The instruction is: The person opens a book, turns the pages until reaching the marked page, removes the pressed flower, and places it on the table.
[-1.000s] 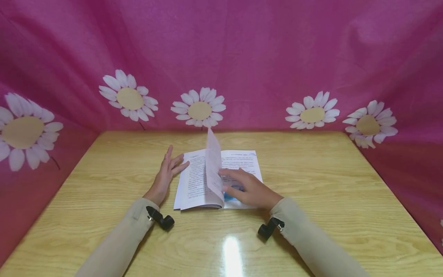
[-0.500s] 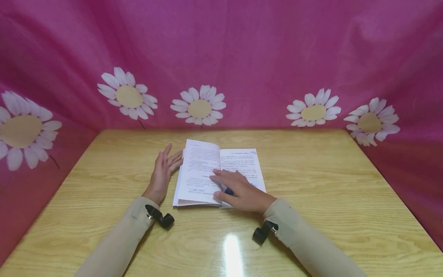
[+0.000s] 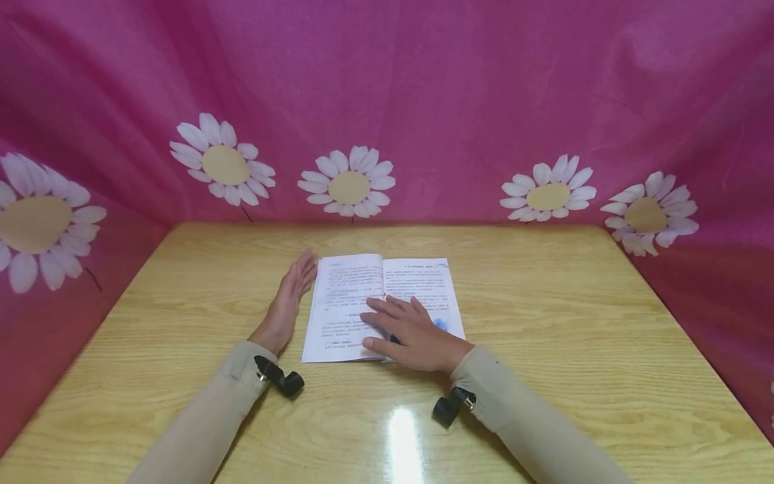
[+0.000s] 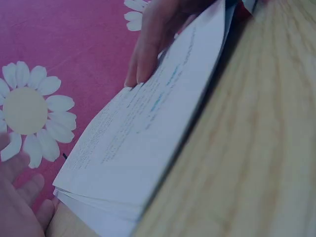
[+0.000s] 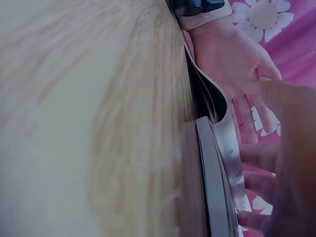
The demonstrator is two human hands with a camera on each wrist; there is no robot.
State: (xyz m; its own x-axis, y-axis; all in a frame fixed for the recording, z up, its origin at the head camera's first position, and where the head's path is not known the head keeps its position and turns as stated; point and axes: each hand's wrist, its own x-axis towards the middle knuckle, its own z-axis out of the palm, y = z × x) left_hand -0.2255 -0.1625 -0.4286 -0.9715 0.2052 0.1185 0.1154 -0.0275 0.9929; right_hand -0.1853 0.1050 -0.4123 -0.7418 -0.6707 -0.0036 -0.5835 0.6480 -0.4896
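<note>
Item, one paperback book [image 3: 345, 302], lying spread on the counter [image 3: 574, 302], in the middle and between the two hands. Item, its turned leaf [image 3: 338, 336]: a second ago I had it standing nearly upright by the fold, half a second ago leaning over to the left; now it lies down on the left side, so I count that page turn as done, or all but done. Condition: in the right wrist view the paper bows up near the fold, and in the left wrist view a few sheets part slightly at one corner, so I judge it wants a little pressing to settle. Item, right-hand page [image 3: 417, 274], printed text with a blue picture [image 3: 441, 325], partly covered. Item, right hand [image 3: 417, 339], across the fold: grip relaxed, fingers spread with the tips on the left side, nothing pinched. Item, left hand [image 3: 283, 304], at the outer left edge, fingers now closer together than a second ago: grip loose, holding nothing; touching the paper or just beside it, I cannot tell. Item, two black wrist cameras [image 3: 281, 378], one per sleeve [image 3: 208, 410]. Item, pink cloth [image 3: 447, 101] behind, printed with white daisies [image 3: 347, 188].
</note>
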